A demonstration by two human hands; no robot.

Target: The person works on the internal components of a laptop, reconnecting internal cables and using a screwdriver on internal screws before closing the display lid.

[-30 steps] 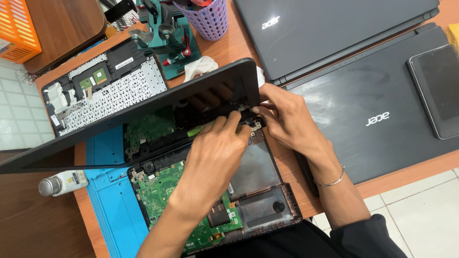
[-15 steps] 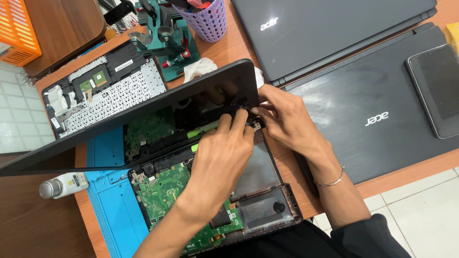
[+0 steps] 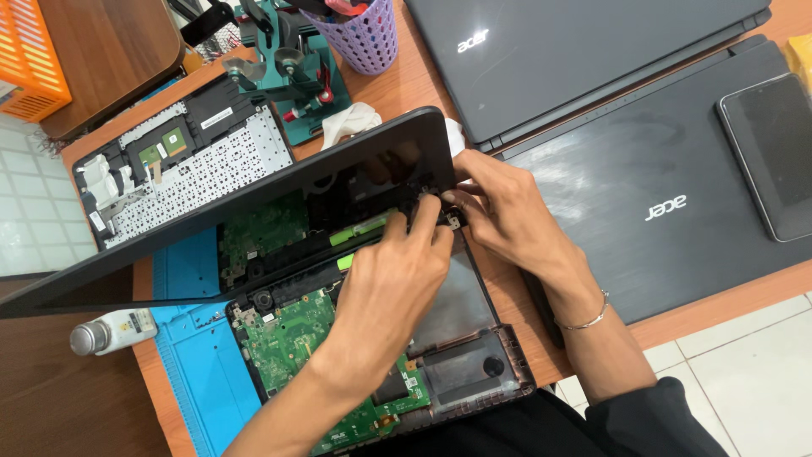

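- Left hand (image 3: 391,275) and right hand (image 3: 505,211) pinch the small metal hinge (image 3: 448,218) at the glossy black screen lid's (image 3: 254,220) right corner.
- Green motherboard (image 3: 296,338) lies bare; the fingertips hide the hinge's base.

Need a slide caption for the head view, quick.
Left hand and right hand meet at the hinge of an opened laptop.

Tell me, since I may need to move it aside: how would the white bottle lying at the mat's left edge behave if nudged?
The bottle lies on its side and looks round, so it would probably roll. It seems small and plastic, so likely light. It touches the blue mat, whose edge might stop it rolling that way.
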